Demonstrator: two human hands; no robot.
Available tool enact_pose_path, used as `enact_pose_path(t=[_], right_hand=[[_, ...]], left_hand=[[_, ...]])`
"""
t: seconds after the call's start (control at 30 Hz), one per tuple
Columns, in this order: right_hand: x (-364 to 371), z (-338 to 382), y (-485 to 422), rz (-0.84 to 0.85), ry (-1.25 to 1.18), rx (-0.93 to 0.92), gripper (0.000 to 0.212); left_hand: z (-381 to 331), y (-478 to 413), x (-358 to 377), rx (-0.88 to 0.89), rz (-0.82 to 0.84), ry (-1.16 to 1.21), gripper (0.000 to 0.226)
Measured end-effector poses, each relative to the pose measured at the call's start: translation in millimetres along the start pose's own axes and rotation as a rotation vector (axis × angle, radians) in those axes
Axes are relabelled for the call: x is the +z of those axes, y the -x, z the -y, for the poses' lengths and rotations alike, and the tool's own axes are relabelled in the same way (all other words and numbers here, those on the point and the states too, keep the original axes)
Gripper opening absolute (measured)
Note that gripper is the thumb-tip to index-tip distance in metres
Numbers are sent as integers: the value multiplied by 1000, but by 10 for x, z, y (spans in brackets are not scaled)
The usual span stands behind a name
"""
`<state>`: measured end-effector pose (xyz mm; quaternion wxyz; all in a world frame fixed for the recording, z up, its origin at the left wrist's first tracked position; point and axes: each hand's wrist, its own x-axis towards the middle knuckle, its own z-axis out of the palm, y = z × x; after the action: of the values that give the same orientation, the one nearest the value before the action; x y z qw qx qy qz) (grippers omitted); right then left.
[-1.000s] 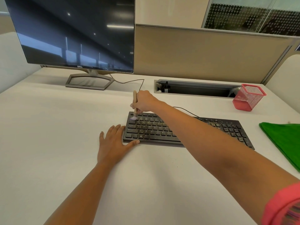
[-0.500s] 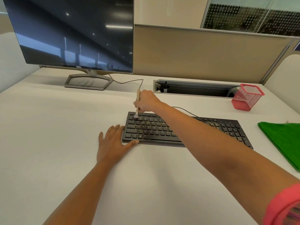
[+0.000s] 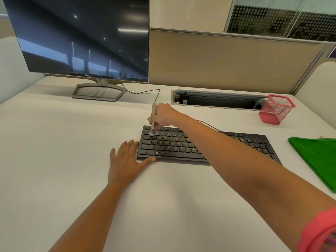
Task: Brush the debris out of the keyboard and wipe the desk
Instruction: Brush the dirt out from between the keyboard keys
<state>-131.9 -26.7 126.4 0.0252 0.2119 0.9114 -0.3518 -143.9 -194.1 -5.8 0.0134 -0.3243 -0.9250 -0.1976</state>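
A black keyboard (image 3: 174, 146) speckled with fine yellowish debris lies across the middle of the white desk (image 3: 54, 142). My right hand (image 3: 164, 115) grips a small brush (image 3: 153, 117) with a pale wooden handle; its whitish bristles touch the keys at the keyboard's far left corner. My left hand (image 3: 127, 160) lies flat on the desk against the keyboard's left end, the thumb along its front edge. A green cloth (image 3: 316, 157) lies on the desk at the right edge. My right forearm hides the middle of the keyboard.
A dark monitor (image 3: 81, 37) on a grey stand stands at the back left, its cable trailing to the right. A cable slot (image 3: 218, 100) is set into the desk at the back. A red mesh pen holder (image 3: 276, 110) stands at the back right. A beige partition closes the rear.
The brush tip has swept a short way right along the top rows and back left to the far left corner. My left hand has stayed in place.
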Motion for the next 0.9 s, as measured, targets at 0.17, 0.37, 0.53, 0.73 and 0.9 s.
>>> enact_pose_path(t=[0.17,0.37,0.53,0.73,0.9], right_hand=[[-55,22,-35,-115,8,50,23],[25,-38,-46,-197,-16,54,29],[7,-28,5,-121,-7,72,22],[16,-23,-54,-303,-63,47,29],[35,-30,-24,-104,26,51,24]], left_hand=[[2,-5,2,-2,-6,4,106],[2,-7,-1,-2,-5,-1,107],[-6,-5,-3,-2,3,2,107],[4,-3,7,0,-4,-13,105],[3,-7,1,1,-2,0,106]])
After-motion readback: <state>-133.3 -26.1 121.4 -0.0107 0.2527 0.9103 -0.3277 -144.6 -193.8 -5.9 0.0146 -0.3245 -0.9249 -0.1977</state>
